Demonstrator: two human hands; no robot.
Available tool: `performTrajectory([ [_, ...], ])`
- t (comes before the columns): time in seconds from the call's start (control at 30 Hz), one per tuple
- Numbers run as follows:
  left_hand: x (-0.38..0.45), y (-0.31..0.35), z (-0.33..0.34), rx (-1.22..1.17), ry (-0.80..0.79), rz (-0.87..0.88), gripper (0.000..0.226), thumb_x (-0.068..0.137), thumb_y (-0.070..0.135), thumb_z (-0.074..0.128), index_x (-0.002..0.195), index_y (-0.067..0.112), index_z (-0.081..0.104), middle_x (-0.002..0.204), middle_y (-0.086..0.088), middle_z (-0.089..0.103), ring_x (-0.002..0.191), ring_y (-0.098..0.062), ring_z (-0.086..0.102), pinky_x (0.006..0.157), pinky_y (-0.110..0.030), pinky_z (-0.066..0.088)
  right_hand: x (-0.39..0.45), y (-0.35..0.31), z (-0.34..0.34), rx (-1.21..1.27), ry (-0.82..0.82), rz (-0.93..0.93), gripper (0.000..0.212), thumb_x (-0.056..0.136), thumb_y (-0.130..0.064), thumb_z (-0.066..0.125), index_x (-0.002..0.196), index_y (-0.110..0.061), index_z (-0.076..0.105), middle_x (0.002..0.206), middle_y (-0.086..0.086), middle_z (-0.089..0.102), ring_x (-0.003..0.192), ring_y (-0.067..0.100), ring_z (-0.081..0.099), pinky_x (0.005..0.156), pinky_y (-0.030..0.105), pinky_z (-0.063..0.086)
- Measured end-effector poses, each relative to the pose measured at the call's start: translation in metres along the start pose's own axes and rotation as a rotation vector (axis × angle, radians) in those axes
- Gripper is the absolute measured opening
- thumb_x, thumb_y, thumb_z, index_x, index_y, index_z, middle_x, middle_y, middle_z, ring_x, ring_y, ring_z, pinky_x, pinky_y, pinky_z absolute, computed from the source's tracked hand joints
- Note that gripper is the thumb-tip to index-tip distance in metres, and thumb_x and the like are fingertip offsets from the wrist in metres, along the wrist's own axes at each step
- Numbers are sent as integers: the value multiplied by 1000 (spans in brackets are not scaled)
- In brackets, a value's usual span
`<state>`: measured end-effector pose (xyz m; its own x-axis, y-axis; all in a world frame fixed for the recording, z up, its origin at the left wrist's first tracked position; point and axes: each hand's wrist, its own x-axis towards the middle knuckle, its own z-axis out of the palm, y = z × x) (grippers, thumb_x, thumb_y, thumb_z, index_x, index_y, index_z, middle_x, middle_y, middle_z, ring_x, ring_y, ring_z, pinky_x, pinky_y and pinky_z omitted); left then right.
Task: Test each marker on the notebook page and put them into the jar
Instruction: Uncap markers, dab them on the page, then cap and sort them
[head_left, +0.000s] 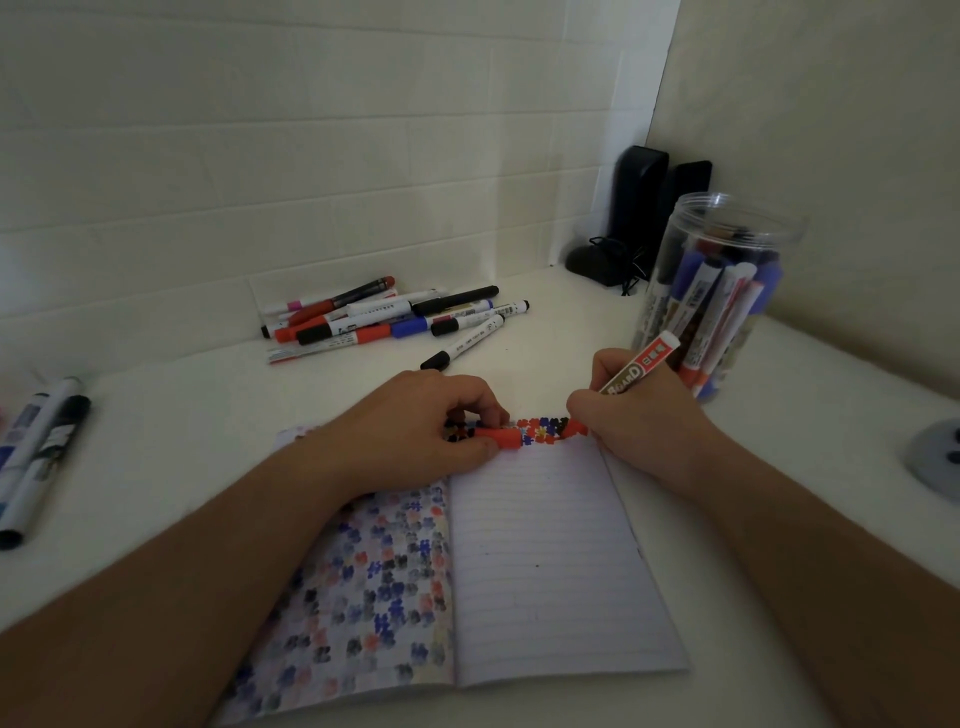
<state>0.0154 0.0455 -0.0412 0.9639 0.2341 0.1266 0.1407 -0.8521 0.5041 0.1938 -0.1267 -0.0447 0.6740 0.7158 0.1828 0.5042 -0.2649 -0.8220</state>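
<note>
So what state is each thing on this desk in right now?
Lined paper notebook: lying open, colour marks along the top of its right page.
Red-and-white whiteboard marker: uncapped, gripped by the right hand.
Red marker cap: off, pinched by the left hand.
Clear plastic jar: upright, lidless, partly filled with markers.
Pile of loose markers: capped, lying by the wall.

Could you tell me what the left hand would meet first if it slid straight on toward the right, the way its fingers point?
Probably the right hand, which holds a marker across the notebook top; depth is unclear.
</note>
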Motion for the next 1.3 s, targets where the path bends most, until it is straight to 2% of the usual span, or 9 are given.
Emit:
performTrajectory([
  [0.2, 0, 0, 0, -8, 0, -4, 19, 91, 47, 70, 108, 41, 66, 113, 32, 67, 104, 10, 60, 94, -27, 53, 0, 2, -2, 97, -39, 38, 26, 73, -20, 72, 65, -16, 48, 66, 24, 57, 58, 22, 52, 57, 35, 47],
  [0.33, 0, 0, 0, -5, 6, -2, 19, 91, 45, 70, 109, 40, 66, 114, 32, 66, 104, 9, 60, 95, -28, 53, -1, 0, 0, 12, -30, -4, 31, 78, -14, 73, 64, -15, 46, 56, 5, 52, 52, 10, 49, 51, 21, 43],
  [0.53, 0, -1, 0, -10, 5, -1, 20, 90, 49, 69, 108, 42, 65, 113, 33, 66, 104, 9, 60, 94, -29, 54, 1, 3, 1, 9, 0, -7, 35, 77, -14, 72, 62, -18, 40, 56, -1, 44, 56, 13, 42, 54, 28, 40],
  [0.67, 0, -1, 0, -14, 8, -3, 19, 90, 48, 70, 107, 42, 65, 113, 33, 66, 104, 9, 60, 94, -27, 53, 1, 4, -1, 81, -12, 22, 24, 74, -21, 72, 66, -15, 49, 67, 21, 60, 60, 23, 53, 59, 38, 49],
  [0.73, 0, -1, 1, -15, 10, -3, 18, 90, 46, 70, 107, 41, 66, 113, 32, 67, 104, 9, 60, 94, -27, 53, 1, 4, -1, 61, -13, 9, 24, 74, -20, 73, 67, -13, 50, 73, 25, 63, 60, 24, 56, 60, 39, 51],
  [0.8, 0, -1, 1, -15, 10, -2, 19, 91, 46, 70, 108, 41, 66, 113, 32, 67, 104, 9, 60, 94, -27, 54, 0, 3, 0, 49, -13, -4, 28, 75, -16, 73, 64, -15, 48, 69, 24, 60, 60, 23, 53, 59, 38, 48],
  [0.93, 0, -1, 0, -13, 7, -3, 19, 91, 47, 70, 108, 41, 65, 113, 33, 66, 103, 10, 60, 93, -27, 54, 0, 2, -1, 63, -50, 21, 33, 74, -17, 73, 60, -19, 43, 55, 5, 52, 56, 19, 50, 58, 34, 45],
  [1.1, 0, 0, 0, -25, 4, -3, 18, 90, 48, 70, 107, 42, 65, 113, 32, 67, 105, 9, 60, 95, -27, 54, 1, 4, -2, 105, 0, 38, 25, 73, -20, 70, 66, -16, 47, 62, 12, 55, 59, 24, 52, 57, 36, 46],
  [1.3, 0, 0, 0, -17, 7, 4, 20, 91, 45, 70, 110, 40, 66, 113, 32, 67, 104, 11, 60, 94, -24, 53, 1, 3, -1, 56, -22, 30, 32, 76, -15, 71, 62, -18, 42, 58, 4, 48, 58, 20, 47, 56, 34, 43],
])
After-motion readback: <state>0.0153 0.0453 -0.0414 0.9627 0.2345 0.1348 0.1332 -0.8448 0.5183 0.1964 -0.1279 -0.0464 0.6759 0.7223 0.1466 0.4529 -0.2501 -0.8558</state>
